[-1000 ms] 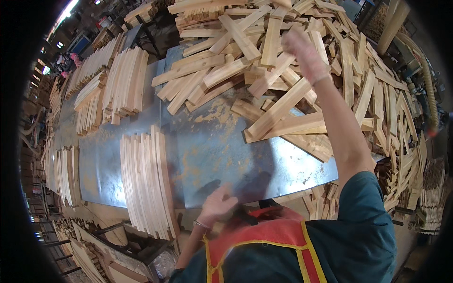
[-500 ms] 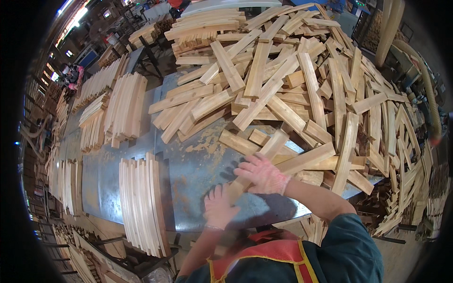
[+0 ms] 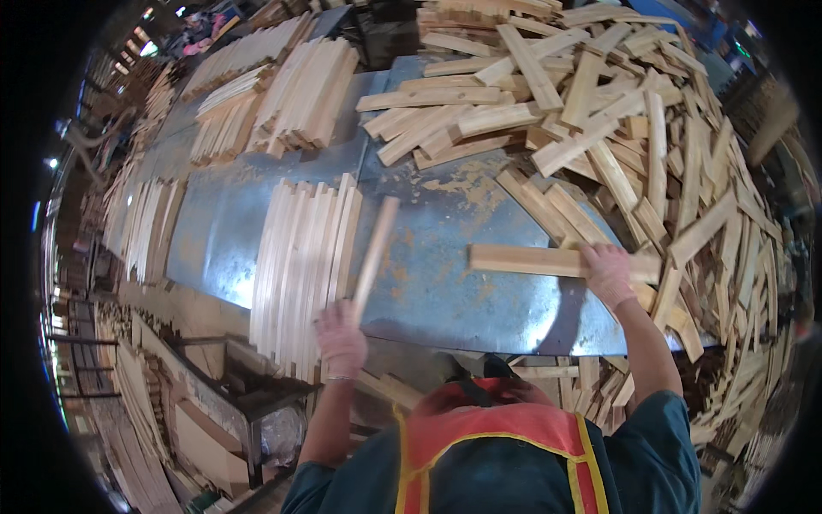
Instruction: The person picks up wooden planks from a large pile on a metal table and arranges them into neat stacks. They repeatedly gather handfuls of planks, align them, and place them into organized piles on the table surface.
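My gloved left hand (image 3: 341,341) is closed on the near end of a narrow wooden strip (image 3: 377,248). That strip stands apart from the right side of an upright row of strips (image 3: 300,265), leaning slightly to the right. Out to the right, my gloved right hand (image 3: 608,272) has its fingers wrapped over a longer wooden board (image 3: 522,259). This board lies nearly level across the metal table (image 3: 419,300), its right end over the loose pile (image 3: 599,146). The fingertips of the left hand are partly hidden and blurred.
More neat rows of strips (image 3: 304,90) stand at the far left of the table, with another row (image 3: 154,227) near its left edge. Sawdust (image 3: 467,184) covers patches of the metal. Below the left edge is a rack (image 3: 248,411). Far back left, another person (image 3: 201,26) is partly visible.
My hands have moved apart. The left carried a strip leftward to the row's side; the right moved rightward and now grips another board. The view has shifted left.
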Tool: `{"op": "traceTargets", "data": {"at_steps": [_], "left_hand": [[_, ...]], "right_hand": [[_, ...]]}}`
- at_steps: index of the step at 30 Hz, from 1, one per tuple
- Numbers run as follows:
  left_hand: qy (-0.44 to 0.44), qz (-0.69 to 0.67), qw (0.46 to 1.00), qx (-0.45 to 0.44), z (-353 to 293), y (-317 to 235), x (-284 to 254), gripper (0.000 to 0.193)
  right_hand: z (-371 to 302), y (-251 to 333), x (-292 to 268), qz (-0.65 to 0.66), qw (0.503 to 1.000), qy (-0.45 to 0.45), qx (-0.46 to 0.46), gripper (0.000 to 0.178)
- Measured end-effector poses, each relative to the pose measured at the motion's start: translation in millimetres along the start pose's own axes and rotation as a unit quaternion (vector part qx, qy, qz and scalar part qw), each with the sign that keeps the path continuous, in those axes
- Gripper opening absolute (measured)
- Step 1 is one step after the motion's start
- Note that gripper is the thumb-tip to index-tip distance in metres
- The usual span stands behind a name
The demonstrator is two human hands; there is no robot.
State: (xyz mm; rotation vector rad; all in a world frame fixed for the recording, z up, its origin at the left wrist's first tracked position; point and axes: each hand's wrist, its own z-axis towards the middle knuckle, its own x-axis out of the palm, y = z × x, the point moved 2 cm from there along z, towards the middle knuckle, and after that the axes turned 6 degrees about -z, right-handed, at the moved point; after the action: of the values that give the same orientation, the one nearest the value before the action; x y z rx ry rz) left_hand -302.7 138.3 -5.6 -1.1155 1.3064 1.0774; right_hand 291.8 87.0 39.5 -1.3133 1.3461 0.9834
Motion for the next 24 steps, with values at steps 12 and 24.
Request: {"op": "traceTargets", "data": {"at_steps": [12,24], "left_hand": [[0.031,-0.118,0.965,0.234,19,-146,-17,0.100],[0.329,-0.524,0.785,-0.031,34,-269,1,0.074]], "right_hand": [[-129,-28,30,0.105,0.881,-0.328,0.324,0.082],[-162,-67,49,0.491,0.783,0.058,0.378,0.106]]}}
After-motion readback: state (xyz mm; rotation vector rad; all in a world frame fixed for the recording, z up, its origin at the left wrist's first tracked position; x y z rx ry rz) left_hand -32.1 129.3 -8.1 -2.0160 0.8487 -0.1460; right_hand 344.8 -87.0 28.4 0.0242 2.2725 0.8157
